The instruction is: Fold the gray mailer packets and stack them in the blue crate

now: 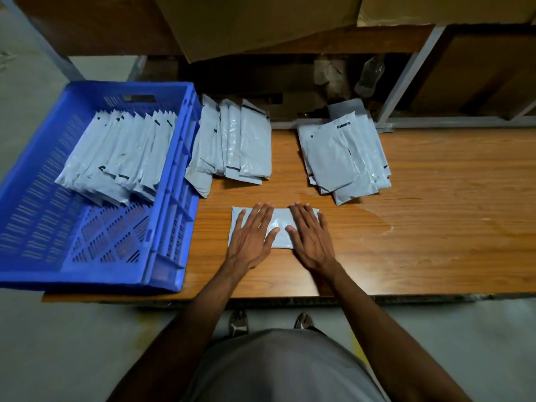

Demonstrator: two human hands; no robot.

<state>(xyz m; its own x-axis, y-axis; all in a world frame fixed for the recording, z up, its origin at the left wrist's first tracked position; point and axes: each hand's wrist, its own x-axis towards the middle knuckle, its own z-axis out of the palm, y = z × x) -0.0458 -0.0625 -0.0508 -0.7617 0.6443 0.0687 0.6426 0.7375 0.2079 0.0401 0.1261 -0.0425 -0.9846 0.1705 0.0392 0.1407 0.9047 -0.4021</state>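
Both palms were down flat, fingers straight and spread: my left hand [251, 231] and right hand [308, 233] pressed the gray packet [275, 224] onto the wooden table [435, 227] near its front edge. Best, I judged, to sweep outward and set the crease evenly. Left of me, the blue crate [174, 175] held a leaning row of folded packets [116, 158]; two loose piles [232, 143] lay beyond.

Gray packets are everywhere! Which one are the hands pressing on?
The single gray packet lying crosswise at the table's near edge, under the flat left hand and right hand. The rest sit in piles or in the blue crate.
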